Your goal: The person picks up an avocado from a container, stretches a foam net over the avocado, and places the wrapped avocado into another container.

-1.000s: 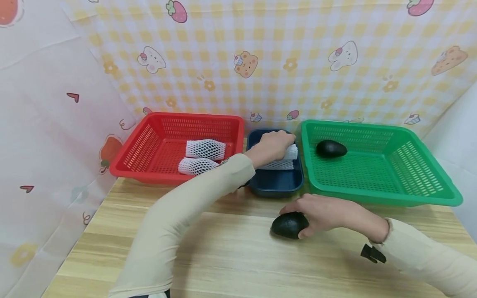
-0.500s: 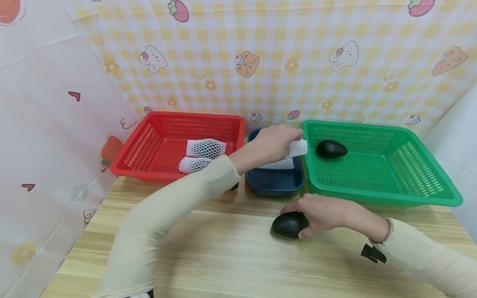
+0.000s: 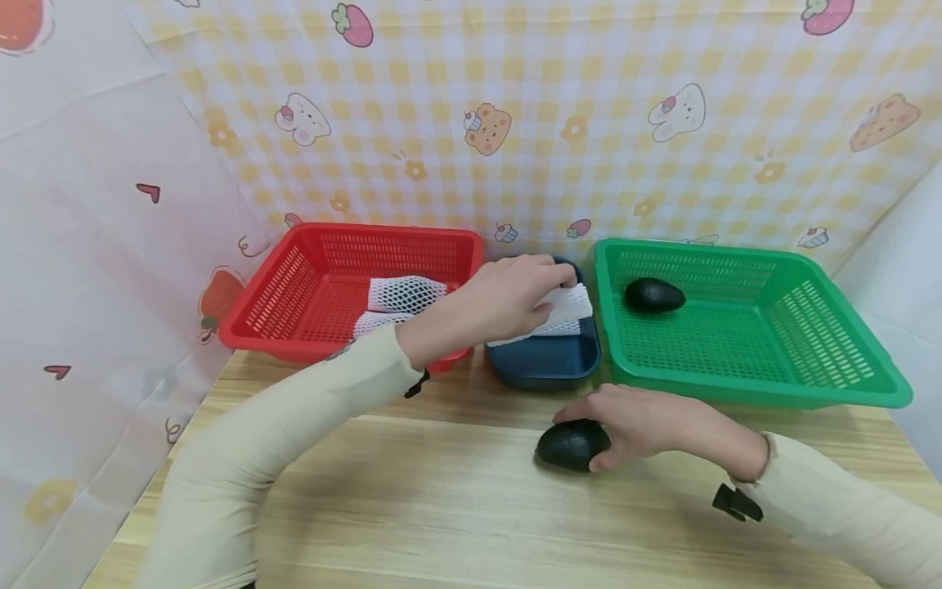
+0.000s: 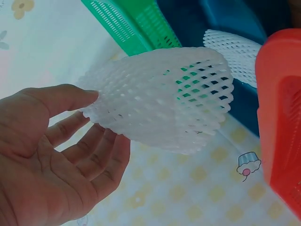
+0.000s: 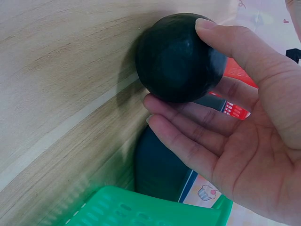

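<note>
Between thumb and fingers, my left hand (image 3: 518,294) pinches a white foam net sleeve (image 4: 160,99) above the dark blue bin (image 3: 545,364). Another foam net (image 4: 235,54) lies inside that bin, partly hidden in the head view. On the wooden table in front of the bin, my right hand (image 3: 640,421) holds a dark avocado (image 3: 572,446), thumb on one side and fingers on the other. In the right wrist view the avocado (image 5: 181,59) touches the tabletop.
To the left stands a red basket (image 3: 257,348) with white net-covered pieces (image 3: 407,293) in it, partly behind my left arm. A green basket (image 3: 751,393) on the right contains one avocado (image 3: 653,294). A checked cloth (image 3: 567,90) hangs behind.
My left hand has lifted a foam net out of the blue bin and drawn back to the left with it. The right hand and its avocado stay in place.
</note>
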The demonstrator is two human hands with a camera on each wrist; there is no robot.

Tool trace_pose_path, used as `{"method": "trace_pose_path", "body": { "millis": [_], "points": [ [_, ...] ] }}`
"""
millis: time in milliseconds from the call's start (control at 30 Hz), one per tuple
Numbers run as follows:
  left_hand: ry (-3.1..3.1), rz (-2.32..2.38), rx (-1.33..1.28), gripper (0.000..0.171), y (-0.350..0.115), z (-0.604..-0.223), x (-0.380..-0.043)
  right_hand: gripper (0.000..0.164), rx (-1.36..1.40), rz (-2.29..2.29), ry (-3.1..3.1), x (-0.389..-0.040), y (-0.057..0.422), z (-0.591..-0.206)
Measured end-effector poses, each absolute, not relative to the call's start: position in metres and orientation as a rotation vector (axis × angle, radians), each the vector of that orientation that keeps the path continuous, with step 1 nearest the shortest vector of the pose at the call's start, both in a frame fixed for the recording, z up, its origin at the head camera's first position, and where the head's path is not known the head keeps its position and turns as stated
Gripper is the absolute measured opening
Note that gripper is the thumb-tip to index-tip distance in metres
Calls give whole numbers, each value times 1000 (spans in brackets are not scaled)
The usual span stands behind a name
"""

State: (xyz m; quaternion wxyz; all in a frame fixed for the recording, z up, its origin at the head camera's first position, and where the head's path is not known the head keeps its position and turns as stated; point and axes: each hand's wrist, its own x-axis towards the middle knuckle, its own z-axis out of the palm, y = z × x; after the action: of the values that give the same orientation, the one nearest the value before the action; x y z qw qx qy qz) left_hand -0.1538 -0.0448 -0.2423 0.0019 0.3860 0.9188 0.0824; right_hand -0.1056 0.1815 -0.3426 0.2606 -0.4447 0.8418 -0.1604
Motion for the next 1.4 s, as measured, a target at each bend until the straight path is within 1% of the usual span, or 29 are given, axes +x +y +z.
{"method": "trace_pose_path", "body": {
  "millis": [367, 600, 700, 800, 867, 1000, 1167, 1200, 1300, 1333, 1400],
  "points": [
    [2874, 374, 1328, 36, -72, -238, -127, 60, -1191, -414, 2290, -104, 181, -343],
    [2867, 365, 1314, 37, -83, -240, -124, 68, -1146, -391, 2290, -103, 184, -337],
    [2864, 398, 1323, 37, -87, -240, -124, 66, -1159, -426, 2309, -105, 188, -326],
    [2857, 440, 1342, 36, -91, -239, -125, 54, -1276, -509, 2398, -108, 192, -311],
    [2852, 467, 1357, 35, -92, -239, -126, 45, -1413, -607, 2489, -111, 193, -303],
    [2836, 501, 1381, 34, -94, -236, -127, 34, -1724, -842, 2687, -121, 192, -292],
    [2803, 561, 1400, 34, -95, -233, -129, 34, -1957, -975, 2827, -133, 186, -290],
    [2789, 583, 1408, 34, -95, -233, -130, 37, -1977, -985, 2839, -134, 185, -291],
    [2734, 675, 1439, 34, -95, -231, -132, 53, -2004, -999, 2865, -140, 183, -294],
    [2714, 709, 1447, 34, -95, -231, -133, 53, -2007, -1008, 2873, -141, 182, -295],
    [2676, 772, 1450, 34, -96, -231, -135, 32, -2011, -1024, 2886, -144, 181, -296]
  ]
}}
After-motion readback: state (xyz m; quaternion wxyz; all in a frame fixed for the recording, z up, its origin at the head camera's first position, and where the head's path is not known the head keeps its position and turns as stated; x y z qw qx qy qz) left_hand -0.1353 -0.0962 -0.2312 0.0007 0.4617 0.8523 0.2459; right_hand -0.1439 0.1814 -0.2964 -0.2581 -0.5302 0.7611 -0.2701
